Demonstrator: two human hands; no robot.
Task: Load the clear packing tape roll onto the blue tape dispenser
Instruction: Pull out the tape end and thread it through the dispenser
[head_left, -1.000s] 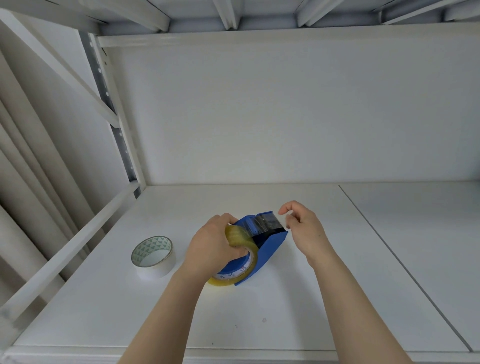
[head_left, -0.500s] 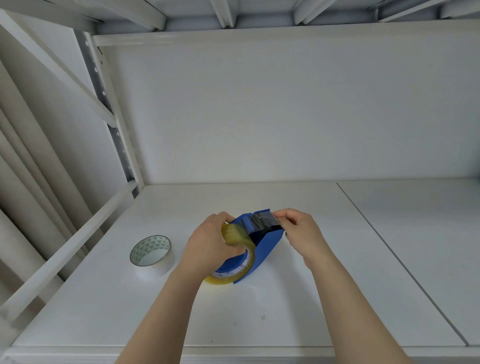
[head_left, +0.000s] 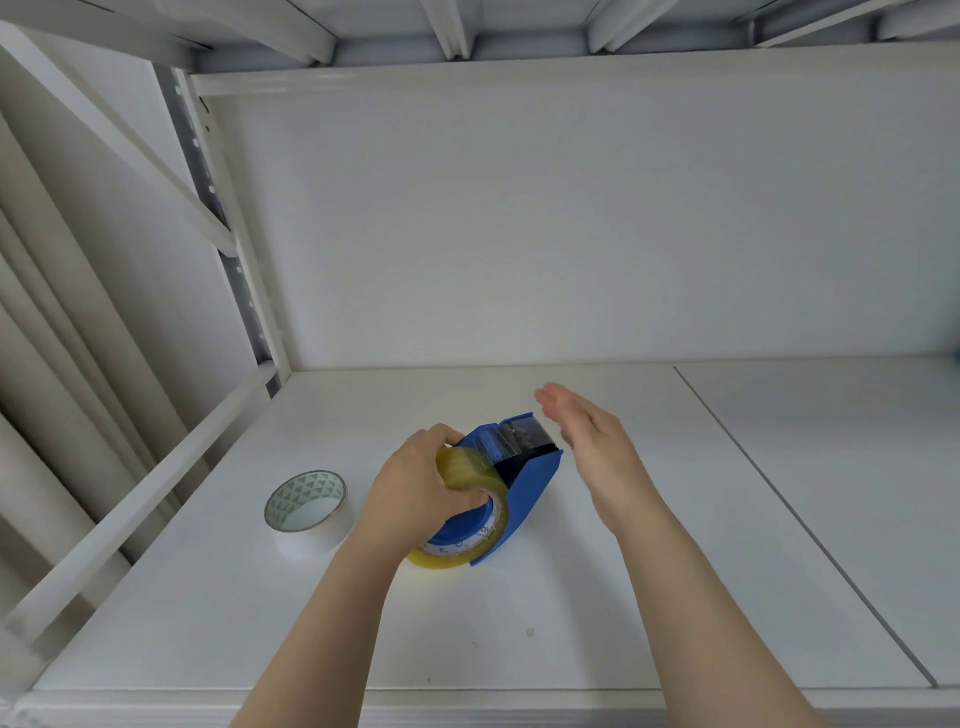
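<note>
The blue tape dispenser (head_left: 532, 480) stands on the white shelf (head_left: 519, 623), its cutter end pointing away from me. The clear, yellowish packing tape roll (head_left: 457, 558) sits on the dispenser's blue hub, and a strip of tape runs up over the top to the cutter end. My left hand (head_left: 415, 493) grips the roll from the left, fingers curled over its top edge. My right hand (head_left: 592, 441) hovers just right of the cutter end, flat with fingers apart, touching nothing.
A second roll of white tape (head_left: 306, 506) with a green triangle-patterned core lies flat to the left of the dispenser. The shelf's back wall rises behind, a white rail (head_left: 130, 499) runs along the left side, and a seam (head_left: 779, 509) crosses the shelf at right.
My right hand, pinching the tape at the cutter end half a second ago, has let go and lifted away to the right with fingers spread. My left hand keeps its hold on the roll.
</note>
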